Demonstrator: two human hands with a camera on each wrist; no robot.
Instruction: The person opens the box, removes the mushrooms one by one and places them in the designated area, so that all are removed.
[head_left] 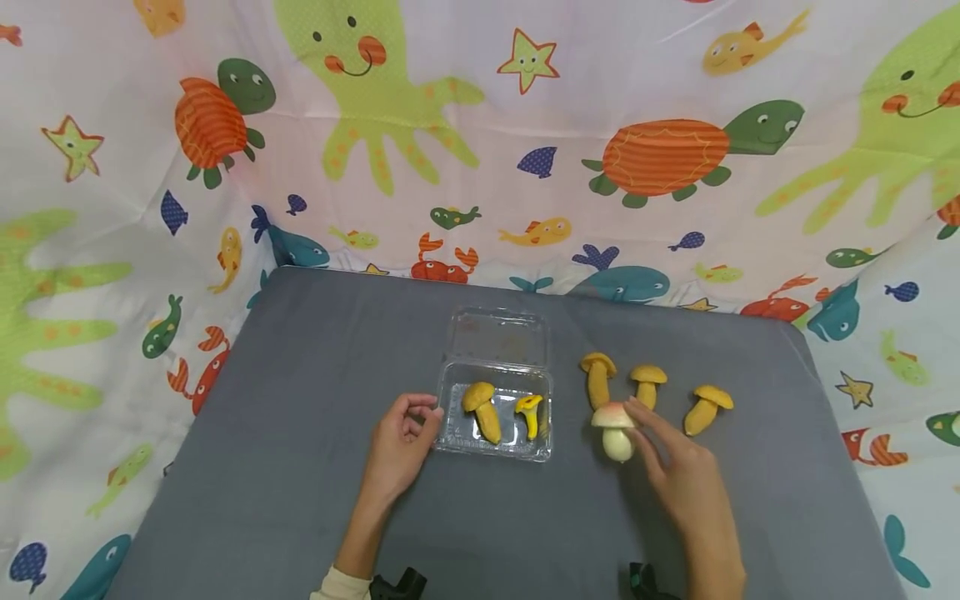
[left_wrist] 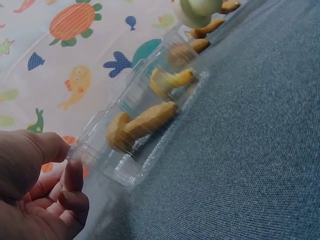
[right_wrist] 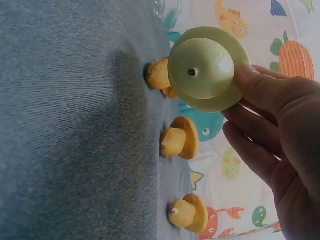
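My right hand (head_left: pixel 686 475) pinches a toy mushroom (head_left: pixel 617 446) by its cap, held above the table. Its cap is pale with a reddish top, and the stem is rounded and whitish-green; the right wrist view shows its underside (right_wrist: pixel 200 70). At the near left corner of a clear plastic clamshell box (head_left: pixel 495 451), my left hand (head_left: pixel 405 446) pinches the rim between thumb and finger. Inside the box lie a brown-yellow toy mushroom (head_left: pixel 486 412) and a smaller bright yellow one (head_left: pixel 529 415), side by side. The box's lid (head_left: pixel 498 337) is folded back, away from me.
Three brown-yellow toy mushrooms lie right of the box: a left one (head_left: pixel 598 379), a middle one (head_left: pixel 647 385) partly behind my right hand, and a right one (head_left: pixel 707 410). The grey table (head_left: pixel 315 358) is bordered by a sea-animal curtain (head_left: pixel 465 150) at the back and sides.
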